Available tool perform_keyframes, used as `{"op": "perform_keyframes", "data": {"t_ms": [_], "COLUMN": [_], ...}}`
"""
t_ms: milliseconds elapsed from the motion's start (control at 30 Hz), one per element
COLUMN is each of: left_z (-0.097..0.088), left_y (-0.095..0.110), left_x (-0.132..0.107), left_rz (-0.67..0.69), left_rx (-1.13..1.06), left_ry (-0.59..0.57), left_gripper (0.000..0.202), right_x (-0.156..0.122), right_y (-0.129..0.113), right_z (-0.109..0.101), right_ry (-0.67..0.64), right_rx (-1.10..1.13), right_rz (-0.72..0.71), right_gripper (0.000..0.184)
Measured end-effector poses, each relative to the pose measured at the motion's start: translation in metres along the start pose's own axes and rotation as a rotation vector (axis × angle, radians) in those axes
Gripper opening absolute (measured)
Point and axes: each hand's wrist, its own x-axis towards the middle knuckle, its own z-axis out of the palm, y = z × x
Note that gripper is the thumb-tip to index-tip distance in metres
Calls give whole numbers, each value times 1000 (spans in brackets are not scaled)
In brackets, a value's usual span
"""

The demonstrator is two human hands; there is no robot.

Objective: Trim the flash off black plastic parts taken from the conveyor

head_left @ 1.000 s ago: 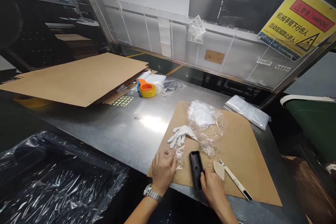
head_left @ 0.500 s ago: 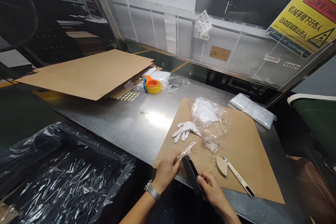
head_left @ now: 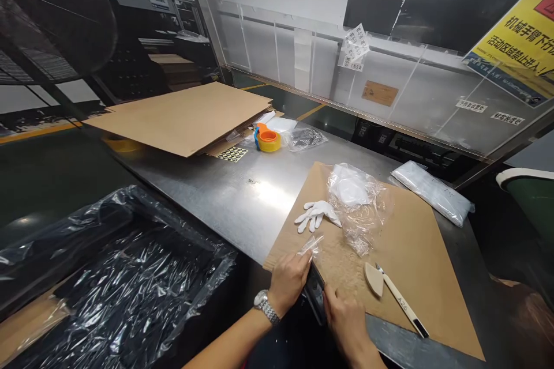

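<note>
My left hand (head_left: 288, 281) is closed, pinching a small clear plastic bag (head_left: 312, 245) at the near edge of a brown cardboard sheet (head_left: 407, 253). My right hand (head_left: 346, 317) is closed round the lower end of a long black part (head_left: 315, 294), which lies between both hands, partly hidden by them. A white glove (head_left: 317, 214) and a crumpled clear bag with white contents (head_left: 352, 196) lie just beyond. A white craft knife (head_left: 400, 305) and a tan scraper (head_left: 374, 278) rest to the right.
A steel table (head_left: 229, 196) carries flat cardboard sheets (head_left: 186, 118), an orange tape dispenser (head_left: 267, 139), a sticker sheet (head_left: 232, 154) and bagged items (head_left: 433, 193). A bin lined with black plastic (head_left: 112, 277) stands at the left. A clear guard panel (head_left: 389, 92) runs along the back.
The black part has been lifted off the cardboard and drawn toward me over the table edge. My left hand has picked up the small clear bag. My view has shifted left.
</note>
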Motion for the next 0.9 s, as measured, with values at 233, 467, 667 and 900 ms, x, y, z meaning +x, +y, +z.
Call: {"op": "perform_keyframes", "data": {"t_ms": [233,467,667,900], "left_z": [-10,-41,-68,-98], "left_y": [2,29,33,49], "left_x": [-5,-6,8,29], "left_rz": [161,253,134,69], "left_rx": [-2,-30,-29,-64], "left_ry": [-11,-83,-142,-96], "left_gripper": [28,21,12,8], "right_x": [22,25,33,17], "right_y": [4,-21,-14,26], "right_z": [-8,-21,-57,-115], "right_ry": [-32,-18,-126,-287], "right_rx": [94,134,135,509], "right_rz": [22,28,-97,11], "right_gripper": [20,40,35,36]}}
